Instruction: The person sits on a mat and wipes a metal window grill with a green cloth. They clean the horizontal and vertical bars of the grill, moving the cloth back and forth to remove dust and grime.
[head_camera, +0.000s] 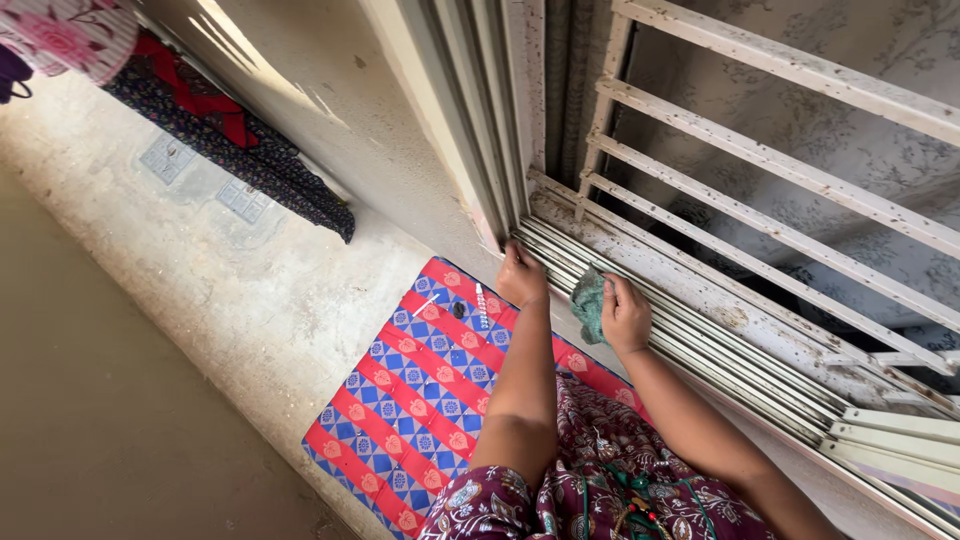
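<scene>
My right hand (627, 315) presses a crumpled green cloth (588, 303) against the metal window track (700, 340) at the sill. My left hand (522, 277) rests closed on the near corner of the same track, just below the upright window frame (500, 150). Whether the left fingers hold anything is hidden. Both forearms reach up from my lap, which is covered in a maroon patterned garment (610, 480).
White metal window bars (780, 170) stand behind the track, speckled with dirt. A red and blue patterned mat (410, 400) lies on the concrete floor below, with small items on it. Dark patterned fabric (240, 150) lies along the wall at upper left.
</scene>
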